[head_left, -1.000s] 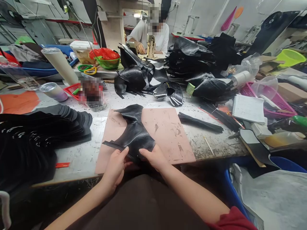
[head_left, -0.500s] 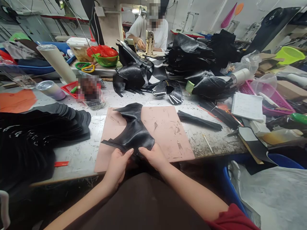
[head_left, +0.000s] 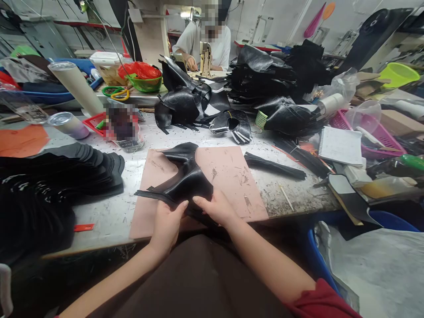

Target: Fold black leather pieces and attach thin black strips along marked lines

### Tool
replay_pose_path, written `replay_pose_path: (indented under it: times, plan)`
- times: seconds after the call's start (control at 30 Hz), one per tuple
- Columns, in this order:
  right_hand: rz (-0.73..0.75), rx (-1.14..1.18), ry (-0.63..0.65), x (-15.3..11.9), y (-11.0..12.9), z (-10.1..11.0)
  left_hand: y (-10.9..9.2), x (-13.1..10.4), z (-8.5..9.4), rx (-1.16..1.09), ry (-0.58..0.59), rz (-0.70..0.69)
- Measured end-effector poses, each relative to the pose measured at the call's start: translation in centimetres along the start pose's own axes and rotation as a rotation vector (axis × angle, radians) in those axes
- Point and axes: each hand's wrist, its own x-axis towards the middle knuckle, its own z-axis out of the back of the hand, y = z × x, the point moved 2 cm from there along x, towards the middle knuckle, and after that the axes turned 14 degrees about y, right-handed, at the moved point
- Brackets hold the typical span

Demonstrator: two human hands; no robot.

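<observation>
Both hands grip the near edge of a shiny black leather piece (head_left: 190, 176), thumbs on top and fingers hidden beneath. My left hand (head_left: 168, 218) pinches it at the lower left, where a dark strip (head_left: 154, 194) sticks out to the left. A short way to the right, my right hand (head_left: 217, 207) is closed on the same edge. The far end of the leather piece rests on a pinkish board (head_left: 228, 176); its near part is lifted and bent. Some dark material shows under the hands, its shape unclear.
A tall stack of black pieces (head_left: 62, 176) lies left. Black strips (head_left: 274, 167) lie right of the board. Farther back are heaped leather pieces (head_left: 182, 106), a green bowl (head_left: 145, 83) and a sewing machine (head_left: 205, 59) with a person behind it. A blue bin (head_left: 319, 260) stands right.
Both hands have moved slightly up and away from my body, raising the near edge of the leather. The strip at the left now reaches farther left.
</observation>
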Motion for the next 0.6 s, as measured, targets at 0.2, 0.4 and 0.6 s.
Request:
replay_pose_path:
  times: [0.2,0.4,0.6]
  plan:
    - [-0.099,-0.100,0.042,0.3,-0.3,0.9,1.2,0.9,-0.2,0.165,-0.068,-0.044]
    - [-0.072,-0.071,-0.026,0.3,-0.3,0.5,0.8,1.0,-0.9,0.121,0.026,-0.081]
    - [-0.153,0.170,0.013,0.3,-1.3,0.9,0.7,1.1,-0.7,0.110,0.047,-0.010]
